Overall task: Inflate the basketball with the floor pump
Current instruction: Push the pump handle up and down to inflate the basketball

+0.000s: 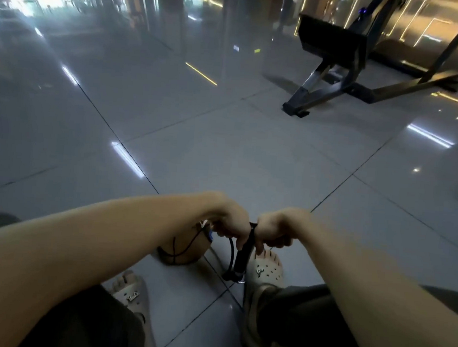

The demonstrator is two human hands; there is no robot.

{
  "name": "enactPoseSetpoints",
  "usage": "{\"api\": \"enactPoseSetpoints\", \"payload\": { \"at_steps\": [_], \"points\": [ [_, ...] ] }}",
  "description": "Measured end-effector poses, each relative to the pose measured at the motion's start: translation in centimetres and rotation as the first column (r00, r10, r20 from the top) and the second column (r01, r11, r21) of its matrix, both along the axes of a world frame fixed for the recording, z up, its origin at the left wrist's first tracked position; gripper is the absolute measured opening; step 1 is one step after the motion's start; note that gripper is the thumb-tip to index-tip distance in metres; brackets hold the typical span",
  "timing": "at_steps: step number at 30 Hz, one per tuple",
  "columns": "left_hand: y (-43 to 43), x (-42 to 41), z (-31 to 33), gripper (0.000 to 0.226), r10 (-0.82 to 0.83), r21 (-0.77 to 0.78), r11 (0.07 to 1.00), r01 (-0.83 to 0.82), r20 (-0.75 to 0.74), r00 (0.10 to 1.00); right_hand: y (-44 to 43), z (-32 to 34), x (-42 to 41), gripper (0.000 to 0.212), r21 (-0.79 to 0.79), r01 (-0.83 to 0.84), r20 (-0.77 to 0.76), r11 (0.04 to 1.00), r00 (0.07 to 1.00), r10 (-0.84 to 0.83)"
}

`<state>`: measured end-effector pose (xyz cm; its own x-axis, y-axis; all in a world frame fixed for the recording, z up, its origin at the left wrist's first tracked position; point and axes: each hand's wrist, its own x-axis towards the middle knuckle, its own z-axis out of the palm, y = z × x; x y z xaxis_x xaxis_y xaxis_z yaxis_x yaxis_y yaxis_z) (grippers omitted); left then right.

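Observation:
A black floor pump (244, 253) stands upright on the tiled floor between my feet. My left hand (232, 222) grips the left side of its handle and my right hand (273, 228) grips the right side, fingers curled round it. A thin black hose (231, 254) loops down from beside the pump. The brown basketball (184, 248) lies on the floor just left of the pump, partly hidden behind my left forearm. The point where the hose meets the ball is hidden.
My right foot in a pale clog (265, 273) is planted next to the pump's base; my left clog (130, 293) is nearer me on the left. A black metal gym machine (346, 73) stands at the far right. Glossy grey tiles (172, 115) stretch ahead.

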<state>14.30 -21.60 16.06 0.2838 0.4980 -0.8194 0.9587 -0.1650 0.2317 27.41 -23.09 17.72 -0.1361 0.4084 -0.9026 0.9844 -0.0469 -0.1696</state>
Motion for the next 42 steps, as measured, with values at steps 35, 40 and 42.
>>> {"api": "enactPoseSetpoints", "payload": {
  "at_steps": [35, 40, 42],
  "points": [
    [-1.2, 2.0, 0.8, 0.024, -0.055, 0.126, 0.991, 0.052, 0.018, 0.998, -0.4, -1.6, 2.0, 0.017, 0.112, 0.0, 0.027, 0.994, 1.0, -0.003],
    [0.2, 1.6, 8.6, 0.033, -0.003, 0.037, 0.999, 0.002, 0.019, 1.0, 0.6, 6.8, 1.7, 0.02, 0.102, 0.015, 0.023, 0.995, 1.0, -0.017],
    [1.5, 0.8, 14.1, 0.034, 0.032, 0.025, 0.999, -0.034, 0.084, 0.996, 2.1, 12.3, 1.9, 0.015, 0.075, 0.076, -0.048, 0.994, 0.996, -0.073]
  ]
}}
